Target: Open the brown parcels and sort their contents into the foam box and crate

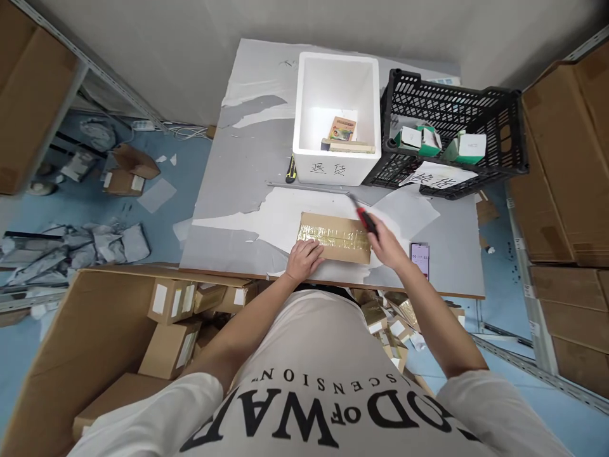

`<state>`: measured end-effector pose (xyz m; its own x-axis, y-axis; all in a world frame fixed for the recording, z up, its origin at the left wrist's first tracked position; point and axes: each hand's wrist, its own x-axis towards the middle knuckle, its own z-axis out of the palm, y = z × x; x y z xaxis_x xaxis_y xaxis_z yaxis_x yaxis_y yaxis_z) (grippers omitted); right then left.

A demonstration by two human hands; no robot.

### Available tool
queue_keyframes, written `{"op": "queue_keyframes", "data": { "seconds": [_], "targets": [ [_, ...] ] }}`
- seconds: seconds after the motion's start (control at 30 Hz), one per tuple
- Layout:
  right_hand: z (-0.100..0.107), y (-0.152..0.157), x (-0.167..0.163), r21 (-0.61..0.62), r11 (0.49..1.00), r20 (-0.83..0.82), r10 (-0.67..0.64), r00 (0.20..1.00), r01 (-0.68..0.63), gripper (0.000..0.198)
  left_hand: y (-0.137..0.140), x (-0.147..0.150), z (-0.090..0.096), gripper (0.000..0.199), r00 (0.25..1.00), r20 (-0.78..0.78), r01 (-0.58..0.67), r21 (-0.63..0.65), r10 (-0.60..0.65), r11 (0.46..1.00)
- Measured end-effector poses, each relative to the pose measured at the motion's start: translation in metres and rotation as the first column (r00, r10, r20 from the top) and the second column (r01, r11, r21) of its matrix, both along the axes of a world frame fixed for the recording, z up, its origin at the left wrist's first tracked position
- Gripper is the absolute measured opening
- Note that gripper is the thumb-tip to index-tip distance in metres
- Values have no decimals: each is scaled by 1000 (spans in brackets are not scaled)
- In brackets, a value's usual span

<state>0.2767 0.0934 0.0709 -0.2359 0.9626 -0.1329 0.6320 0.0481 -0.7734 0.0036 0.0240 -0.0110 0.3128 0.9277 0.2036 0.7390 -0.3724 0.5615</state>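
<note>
A flat cardboard box [335, 236] with shiny clear tape along its middle lies on the table near the front edge. My left hand [305, 259] grips its near left corner, fingers resting over the top face. In my right hand [383, 244] is a red and black utility knife [365, 219], its blade end pointing up and away to the left. The knife is over the box's right end; whether it touches the cardboard I cannot tell.
Behind the box stand a white foam bin [337, 168] with small boxes inside and a black crate [451, 95] holding green-white cartons. A yellow-black cutter [291, 170] and a phone [419, 259] lie on the table [223, 190]. A large carton [52, 368] full of boxes stands at left.
</note>
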Motion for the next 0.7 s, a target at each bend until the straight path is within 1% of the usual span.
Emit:
{"op": "queue_keyframes", "data": {
  "seconds": [0.03, 0.07, 0.1, 0.17, 0.23, 0.3, 0.43, 0.5, 0.57, 0.7],
  "targets": [
    [8, 3, -12, 19, 982, 36, 185, 982, -186, 58, 0, 0, -1, 33, 1000, 7, -1, 3, 1, 1000],
    [13, 6, -24, 21, 943, 80, 330, 941, -333, 56, 0, 0, -1, 33, 1000, 15, -1, 7, 1, 1000],
    [16, 9, -35, 20, 892, 129, 446, 885, -452, 55, 0, 0, -2, 33, 1000, 25, 0, 10, 0, 1000],
    [15, 14, -51, 3, 820, 213, 559, 801, -572, 53, 0, 0, -3, 33, 999, 43, 3, 9, -4, 1000],
    [11, 20, -60, -16, 773, 294, 609, 736, -634, 54, 0, 0, -3, 32, 999, 41, 3, 8, -3, 1000],
    [10, 25, -65, -42, 739, 366, 637, 678, -672, 56, 0, 0, -4, 32, 1000, 25, 0, 12, 0, 1000],
    [14, 30, -68, -63, 678, 468, 668, 578, -732, 59, 0, 0, -7, 32, 1000, 29, 5, 37, -6, 999],
    [17, 30, -70, -79, 661, 519, 666, 535, -746, 60, 0, 0, -8, 32, 1000, 22, 14, 71, -16, 997],
    [21, 28, -72, -111, 659, 563, 659, 499, -744, 62, 0, 0, -9, 31, 1000, -6, 19, 114, -18, 993],
    [26, 27, -74, -189, 642, 606, 672, 426, -743, 64, 0, -1, -9, 31, 997, -80, 27, 185, -12, 982]
  ]
}}
